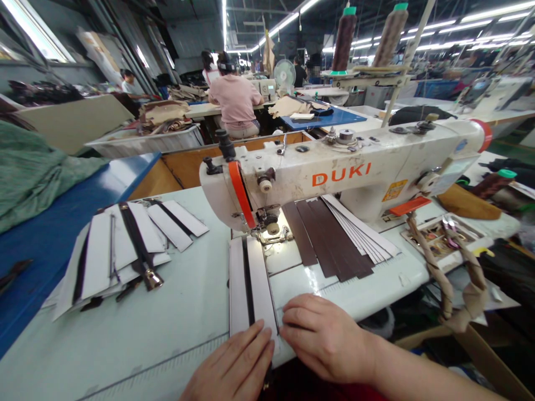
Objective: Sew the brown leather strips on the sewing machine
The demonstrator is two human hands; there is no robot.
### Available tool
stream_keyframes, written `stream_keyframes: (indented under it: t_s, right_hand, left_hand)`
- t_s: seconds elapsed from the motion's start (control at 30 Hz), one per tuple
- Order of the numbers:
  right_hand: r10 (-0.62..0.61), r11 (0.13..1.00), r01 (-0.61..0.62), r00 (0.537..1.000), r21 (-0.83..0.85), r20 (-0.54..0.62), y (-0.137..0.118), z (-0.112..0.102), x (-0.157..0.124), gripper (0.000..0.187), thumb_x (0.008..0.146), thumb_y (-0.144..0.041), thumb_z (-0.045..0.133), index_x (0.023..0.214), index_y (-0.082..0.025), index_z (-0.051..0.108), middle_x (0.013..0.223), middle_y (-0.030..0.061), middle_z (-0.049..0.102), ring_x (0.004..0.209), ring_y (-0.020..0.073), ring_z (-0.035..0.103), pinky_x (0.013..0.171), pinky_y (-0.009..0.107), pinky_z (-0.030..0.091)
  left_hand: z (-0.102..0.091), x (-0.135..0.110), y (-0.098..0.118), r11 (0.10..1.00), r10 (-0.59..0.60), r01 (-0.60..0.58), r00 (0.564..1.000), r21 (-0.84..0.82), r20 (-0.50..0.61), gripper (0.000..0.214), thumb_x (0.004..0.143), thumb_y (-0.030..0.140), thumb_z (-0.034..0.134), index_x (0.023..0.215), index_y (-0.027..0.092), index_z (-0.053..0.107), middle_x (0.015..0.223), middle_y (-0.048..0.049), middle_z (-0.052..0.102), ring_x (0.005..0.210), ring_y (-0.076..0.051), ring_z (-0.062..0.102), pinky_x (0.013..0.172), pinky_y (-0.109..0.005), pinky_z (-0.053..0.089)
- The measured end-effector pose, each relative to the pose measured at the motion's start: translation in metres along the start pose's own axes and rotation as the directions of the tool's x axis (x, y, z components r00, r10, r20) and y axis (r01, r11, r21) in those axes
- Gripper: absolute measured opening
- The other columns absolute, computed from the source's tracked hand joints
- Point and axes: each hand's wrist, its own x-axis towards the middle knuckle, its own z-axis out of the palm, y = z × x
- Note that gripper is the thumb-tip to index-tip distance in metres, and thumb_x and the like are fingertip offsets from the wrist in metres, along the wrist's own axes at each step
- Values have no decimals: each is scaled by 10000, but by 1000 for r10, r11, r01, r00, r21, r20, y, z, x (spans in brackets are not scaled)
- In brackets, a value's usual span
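A white strip piece with a dark zipper down its middle (251,284) lies on the sewing table, its far end under the presser foot (273,231) of the white DUKI sewing machine (346,172). My left hand (234,365) lies flat on the near end of the piece, fingers stretched out. My right hand (324,337) rests beside it at the piece's right edge, fingers bent and pressing down on the piece and table.
A stack of dark brown and white strips (338,239) lies right of the needle. Finished zipper pieces (121,250) are piled at the left beside a blue bench (62,228). A tray of small tools (445,234) sits right. A person in pink (236,103) works farther back.
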Motion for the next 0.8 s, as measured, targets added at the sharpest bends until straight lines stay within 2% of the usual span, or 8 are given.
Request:
stream_keyframes:
  t_s: [0.13,0.7,0.8]
  right_hand:
    - [-1,1000,1,1000,5,-9,0,-1,1,240,911,-158,426,1088,-104,578,1006,121,616,1025,231,518,926,380,460]
    - [15,1000,-14,1000,19,-18,-2,1,0,227,903,-141,433,1061,-104,592,1000,114,617,1021,227,530,934,355,468]
    - [11,1000,-11,1000,19,-19,-2,1,0,231,906,-144,427,1066,-106,589,993,115,615,1025,224,529,936,357,468]
  left_hand:
    - [7,-3,2,1000,-12,11,996,-13,-89,342,913,59,372,1060,151,666,1133,-69,683,1152,-204,576,960,-305,483]
    - [13,-12,3,1000,8,-8,1000,15,-13,349,898,47,387,1141,120,626,1229,-104,630,1216,-241,525,991,-347,470]
    - [13,-12,4,1000,0,0,1000,12,-31,340,896,45,400,1134,120,630,1222,-102,634,1224,-242,518,996,-348,466]
